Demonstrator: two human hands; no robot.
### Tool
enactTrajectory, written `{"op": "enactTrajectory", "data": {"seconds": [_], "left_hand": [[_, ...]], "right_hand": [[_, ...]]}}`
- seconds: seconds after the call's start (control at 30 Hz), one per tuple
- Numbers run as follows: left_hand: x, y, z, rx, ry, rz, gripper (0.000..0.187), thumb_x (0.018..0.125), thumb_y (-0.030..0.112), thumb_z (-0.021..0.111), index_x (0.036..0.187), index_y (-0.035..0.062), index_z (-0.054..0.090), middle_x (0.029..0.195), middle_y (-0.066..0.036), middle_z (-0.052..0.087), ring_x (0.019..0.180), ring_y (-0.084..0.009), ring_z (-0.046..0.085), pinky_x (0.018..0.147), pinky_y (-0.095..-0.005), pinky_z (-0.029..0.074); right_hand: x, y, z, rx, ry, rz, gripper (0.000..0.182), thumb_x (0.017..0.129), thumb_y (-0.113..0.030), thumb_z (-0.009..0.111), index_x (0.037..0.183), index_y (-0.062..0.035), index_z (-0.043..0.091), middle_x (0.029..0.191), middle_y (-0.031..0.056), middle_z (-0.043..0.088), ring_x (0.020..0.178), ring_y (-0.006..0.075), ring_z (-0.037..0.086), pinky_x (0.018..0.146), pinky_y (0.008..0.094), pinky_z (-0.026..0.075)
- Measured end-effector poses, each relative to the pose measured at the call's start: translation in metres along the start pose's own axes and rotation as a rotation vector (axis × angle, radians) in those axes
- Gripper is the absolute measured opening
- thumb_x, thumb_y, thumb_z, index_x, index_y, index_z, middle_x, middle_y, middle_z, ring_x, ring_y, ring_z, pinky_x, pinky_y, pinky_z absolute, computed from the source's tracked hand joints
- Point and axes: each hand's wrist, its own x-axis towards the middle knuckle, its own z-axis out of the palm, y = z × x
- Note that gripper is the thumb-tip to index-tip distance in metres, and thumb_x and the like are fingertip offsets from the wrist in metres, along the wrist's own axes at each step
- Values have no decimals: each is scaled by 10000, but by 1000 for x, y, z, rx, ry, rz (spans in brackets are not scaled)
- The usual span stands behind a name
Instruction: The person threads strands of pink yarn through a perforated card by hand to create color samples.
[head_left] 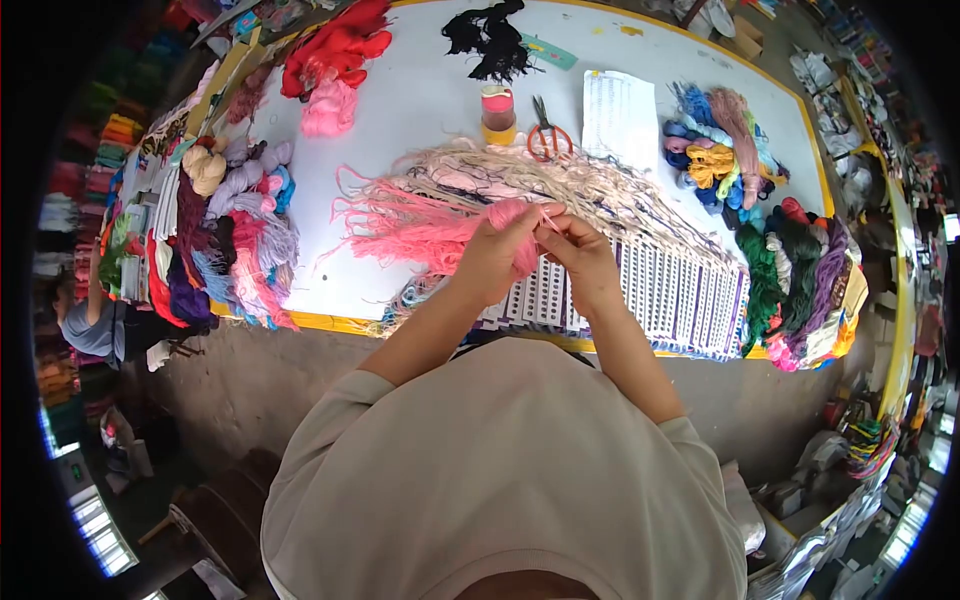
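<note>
A hank of pink yarn is gripped near one end by my left hand, its loose strands fanning out to the left over the table. Close beside it, my right hand pinches a thin pink strand drawn from the hank. Under and beyond my hands lies a wide bundle of cream and dark threads. These threads run to a row of white punched cards along the table's near edge. Scissors with orange handles lie behind the bundle.
A pink-and-yellow thread cone stands by the scissors, near a printed sheet. Red yarn and black yarn lie at the back. Coloured hanks hang at left, more at right. Another person is at far left.
</note>
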Motion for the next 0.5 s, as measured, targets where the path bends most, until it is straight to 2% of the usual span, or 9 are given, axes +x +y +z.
{"op": "enactTrajectory", "data": {"seconds": [0.37, 0.47, 0.5], "left_hand": [[16, -15, 2, -9, -4, 32, 328, 956, 194, 516, 1171, -47, 578, 1131, -115, 612, 1037, -169, 571, 906, -309, 446], [24, -19, 2, -40, 11, 50, 291, 959, 181, 505, 1126, -39, 599, 1145, -135, 607, 1055, -184, 567, 902, -311, 449], [28, -22, -1, -81, -17, 56, 258, 954, 176, 505, 1066, -32, 611, 1150, -143, 605, 1060, -197, 566, 903, -313, 450]], "right_hand": [[3, 3, -18, 52, -7, 0, 78, 872, -98, 621, 942, -71, 640, 877, -15, 636, 789, 68, 567, 724, 226, 439], [7, 3, -26, 78, 32, -7, 84, 877, -89, 604, 951, -74, 639, 883, -10, 640, 793, 71, 572, 711, 233, 445], [8, 1, -29, 182, 18, 11, 81, 881, -88, 594, 951, -75, 631, 894, -4, 645, 791, 75, 577, 701, 236, 446]]}}
